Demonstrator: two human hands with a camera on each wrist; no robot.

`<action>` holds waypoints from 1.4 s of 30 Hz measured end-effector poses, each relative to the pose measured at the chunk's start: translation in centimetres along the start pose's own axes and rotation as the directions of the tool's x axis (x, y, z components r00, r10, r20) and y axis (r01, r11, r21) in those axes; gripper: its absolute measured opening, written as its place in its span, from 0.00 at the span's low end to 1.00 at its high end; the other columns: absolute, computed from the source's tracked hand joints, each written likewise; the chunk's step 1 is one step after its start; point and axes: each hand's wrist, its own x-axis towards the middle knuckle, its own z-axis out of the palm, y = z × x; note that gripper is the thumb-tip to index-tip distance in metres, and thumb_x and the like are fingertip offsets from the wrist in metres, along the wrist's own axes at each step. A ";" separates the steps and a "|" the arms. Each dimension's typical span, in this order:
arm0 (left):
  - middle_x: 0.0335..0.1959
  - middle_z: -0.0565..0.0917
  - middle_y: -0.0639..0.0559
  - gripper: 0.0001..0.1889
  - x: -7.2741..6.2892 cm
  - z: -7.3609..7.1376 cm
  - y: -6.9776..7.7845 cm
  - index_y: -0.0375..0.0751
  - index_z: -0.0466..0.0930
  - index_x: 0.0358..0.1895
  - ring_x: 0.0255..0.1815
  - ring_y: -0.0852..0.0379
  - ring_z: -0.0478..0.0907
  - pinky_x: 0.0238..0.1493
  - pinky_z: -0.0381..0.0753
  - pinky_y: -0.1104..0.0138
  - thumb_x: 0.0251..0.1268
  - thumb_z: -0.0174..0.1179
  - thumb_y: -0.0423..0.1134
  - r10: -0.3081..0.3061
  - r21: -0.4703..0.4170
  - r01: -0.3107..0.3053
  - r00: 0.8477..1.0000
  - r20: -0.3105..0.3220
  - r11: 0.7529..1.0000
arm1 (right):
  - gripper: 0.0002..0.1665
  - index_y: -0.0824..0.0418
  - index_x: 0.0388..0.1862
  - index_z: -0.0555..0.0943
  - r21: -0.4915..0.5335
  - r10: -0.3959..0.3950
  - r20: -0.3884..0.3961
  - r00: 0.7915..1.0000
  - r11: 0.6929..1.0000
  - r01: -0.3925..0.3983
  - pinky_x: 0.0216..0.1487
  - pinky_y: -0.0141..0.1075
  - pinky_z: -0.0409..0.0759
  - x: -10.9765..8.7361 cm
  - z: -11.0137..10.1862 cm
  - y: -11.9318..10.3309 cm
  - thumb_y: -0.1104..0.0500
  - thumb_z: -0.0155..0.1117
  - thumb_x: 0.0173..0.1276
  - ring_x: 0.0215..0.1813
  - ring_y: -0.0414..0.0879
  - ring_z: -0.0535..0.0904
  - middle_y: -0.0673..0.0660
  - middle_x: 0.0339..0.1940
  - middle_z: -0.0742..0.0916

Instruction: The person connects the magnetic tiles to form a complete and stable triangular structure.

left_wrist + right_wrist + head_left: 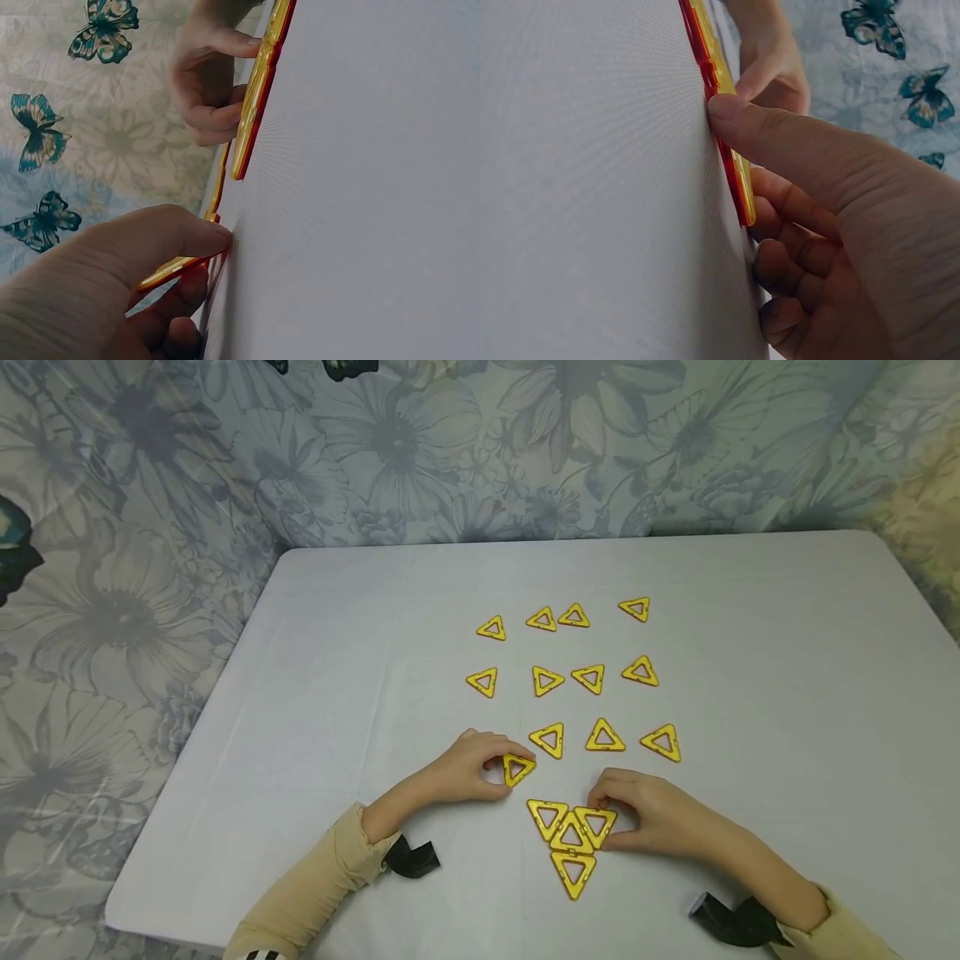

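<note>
My left hand (476, 768) pinches a yellow triangular magnetic tile (521, 775) between thumb and fingers. In the left wrist view this tile (169, 271) is tilted to the table surface. To its lower right lie several like tiles, joined edge to edge: one in the middle (572, 849), one at its left (546, 803), one at its right (596, 812) and one below (573, 859). My right hand (660, 814) grips the right-hand tile of this group, thumb and fingers at its edges. In the right wrist view that tile (739, 176) shows edge-on, its side red.
Several more yellow triangle tiles lie in loose rows beyond the hands, the nearest row including one tile (604, 747) close above the group. They rest on a white table (330, 693) against flower-patterned walls (397, 443). Black pieces (411, 860) sit at both wrists.
</note>
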 end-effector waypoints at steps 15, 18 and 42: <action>0.21 0.67 0.58 0.27 0.5 0.3 0.1 0.42 0.70 0.57 0.24 0.63 0.62 0.34 0.61 0.70 0.50 0.64 0.36 -0.036 -0.051 0.038 0.999 0.027 0.998 | 0.19 0.49 0.40 0.78 -0.012 -0.097 -0.037 0.995 0.995 0.097 0.38 0.33 0.74 -0.1 0.1 0.4 0.44 0.69 0.49 0.36 0.33 0.71 0.38 0.36 0.75; 0.22 0.68 0.58 0.24 0.4 0.3 0.0 0.44 0.73 0.54 0.25 0.64 0.63 0.33 0.59 0.69 0.50 0.63 0.37 -0.014 -0.061 0.015 1.000 0.025 0.998 | 0.20 0.48 0.40 0.78 -0.015 -0.111 -0.049 0.993 0.994 0.111 0.38 0.32 0.74 -0.1 0.1 0.5 0.44 0.69 0.49 0.36 0.33 0.71 0.38 0.36 0.75; 0.28 0.71 0.63 0.25 0.7 0.6 1.0 0.42 0.69 0.61 0.26 0.66 0.63 0.32 0.54 0.70 0.57 0.59 0.35 0.094 -0.084 -0.084 0.989 0.111 0.993 | 0.21 0.48 0.40 0.79 -0.067 -0.114 -0.063 0.992 0.992 0.109 0.35 0.32 0.73 0.0 0.3 0.6 0.41 0.68 0.49 0.34 0.32 0.70 0.38 0.35 0.75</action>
